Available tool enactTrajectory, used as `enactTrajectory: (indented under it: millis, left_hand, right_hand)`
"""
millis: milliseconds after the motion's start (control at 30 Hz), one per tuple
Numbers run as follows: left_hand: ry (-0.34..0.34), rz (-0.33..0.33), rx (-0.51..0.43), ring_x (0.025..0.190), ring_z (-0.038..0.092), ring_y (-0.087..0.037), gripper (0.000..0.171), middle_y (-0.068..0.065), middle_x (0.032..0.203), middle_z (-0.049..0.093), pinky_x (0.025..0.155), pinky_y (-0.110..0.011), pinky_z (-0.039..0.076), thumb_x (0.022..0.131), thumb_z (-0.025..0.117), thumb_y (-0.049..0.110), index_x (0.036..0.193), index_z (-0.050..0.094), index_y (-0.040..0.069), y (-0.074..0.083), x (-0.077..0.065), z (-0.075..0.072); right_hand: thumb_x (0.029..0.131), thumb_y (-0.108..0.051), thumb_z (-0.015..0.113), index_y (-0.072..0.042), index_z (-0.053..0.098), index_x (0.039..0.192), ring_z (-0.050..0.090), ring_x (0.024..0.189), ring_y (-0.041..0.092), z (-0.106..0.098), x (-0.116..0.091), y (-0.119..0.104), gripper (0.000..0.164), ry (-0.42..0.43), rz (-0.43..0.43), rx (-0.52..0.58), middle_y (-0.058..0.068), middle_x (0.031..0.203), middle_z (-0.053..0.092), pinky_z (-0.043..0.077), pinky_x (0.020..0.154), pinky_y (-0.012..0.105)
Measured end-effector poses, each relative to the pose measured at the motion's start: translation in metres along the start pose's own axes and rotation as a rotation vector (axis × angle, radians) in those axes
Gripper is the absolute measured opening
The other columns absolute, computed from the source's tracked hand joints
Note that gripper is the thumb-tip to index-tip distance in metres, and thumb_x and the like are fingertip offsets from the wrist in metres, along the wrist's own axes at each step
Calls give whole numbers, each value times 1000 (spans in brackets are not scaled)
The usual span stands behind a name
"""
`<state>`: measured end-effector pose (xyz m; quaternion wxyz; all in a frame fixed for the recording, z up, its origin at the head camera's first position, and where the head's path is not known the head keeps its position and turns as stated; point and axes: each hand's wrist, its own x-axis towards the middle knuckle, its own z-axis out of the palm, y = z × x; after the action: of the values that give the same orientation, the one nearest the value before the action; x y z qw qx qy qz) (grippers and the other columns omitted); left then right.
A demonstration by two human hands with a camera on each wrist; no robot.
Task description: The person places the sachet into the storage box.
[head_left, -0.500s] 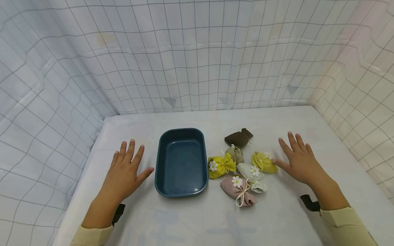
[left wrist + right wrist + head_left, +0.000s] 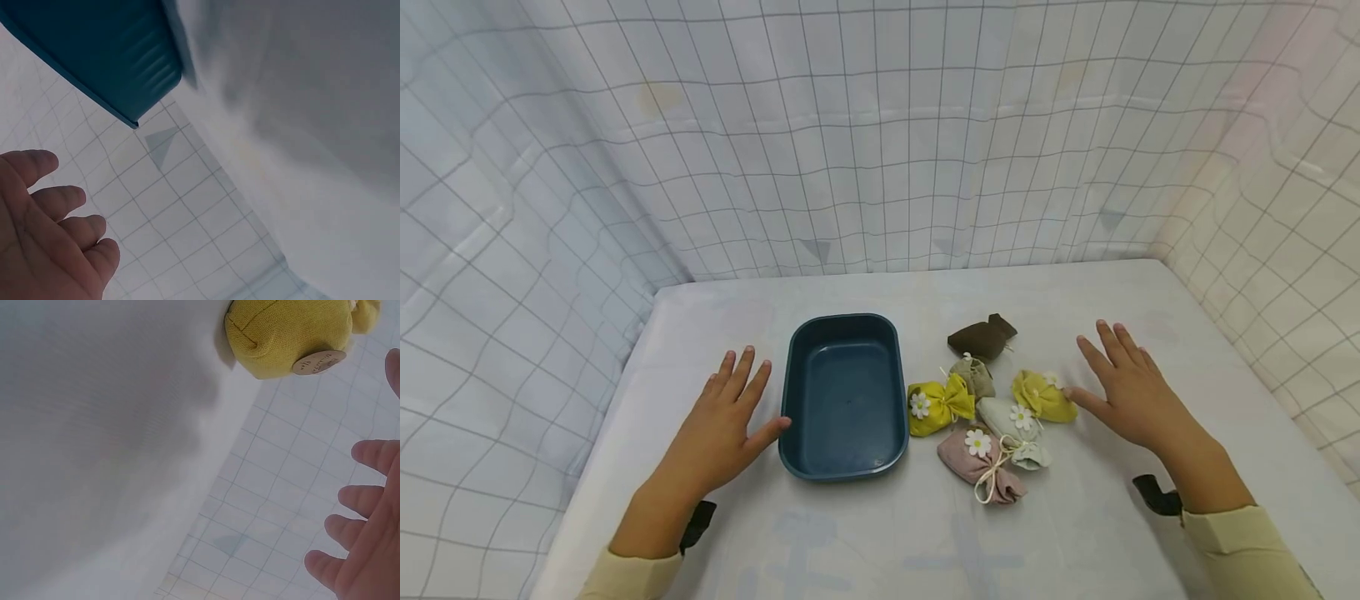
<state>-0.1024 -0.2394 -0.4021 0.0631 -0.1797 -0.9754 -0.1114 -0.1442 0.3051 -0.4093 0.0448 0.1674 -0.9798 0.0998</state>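
Note:
My left hand (image 2: 718,433) is spread above the table, its thumb tip overlapping the left rim of a dark blue tray (image 2: 785,392) in the head view; the left wrist view shows a gap between the fingers and the tray (image 2: 106,56). Over on the right, my right hand (image 2: 1131,400) hovers with fingers spread, holding nothing. Nearest to it lies a yellow drawstring pouch (image 2: 1047,400); in the right wrist view this pouch (image 2: 287,331) carries a round tag. Beside it are a pale grey-green pouch (image 2: 1000,417) and a pink pouch (image 2: 966,458), each with a white flower.
A brighter yellow pouch (image 2: 936,412) lies against the tray's right side. Behind it are an olive pouch (image 2: 976,379) and a dark brown pouch (image 2: 979,340). White grid-patterned curtains (image 2: 880,150) enclose the white table (image 2: 850,542) at the back and sides.
My left hand has shifted right, closer to the tray, its thumb now overlapping the rim in view. The right hand has barely moved. Tray and pouches stay where they were.

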Motion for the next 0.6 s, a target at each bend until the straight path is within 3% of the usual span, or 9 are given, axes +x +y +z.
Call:
enactTrajectory:
  millis: [133,400,600]
  left_hand:
    - [-25,38,-37,150,3,-38,89,-19,164,11,113,-63,19,95,59,55,157,25,2,6,2,0]
    - [-61,76,-4,151,2,-34,97,-14,165,8,114,-63,18,89,61,64,157,27,4,11,3,6]
    - [-91,95,6,151,2,-34,108,-15,165,11,113,-62,19,84,57,74,156,26,0,15,3,11]
  right_hand:
    - [95,-46,64,3,35,151,2,150,41,0,0,0,81,44,-43,-7,28,160,14,12,115,63]
    - [92,-39,70,3,41,148,14,148,40,1,0,-1,76,104,-122,23,27,158,24,19,114,60]
    - [88,-30,76,1,44,147,26,144,43,2,2,-3,73,139,-173,124,24,155,33,28,110,60]
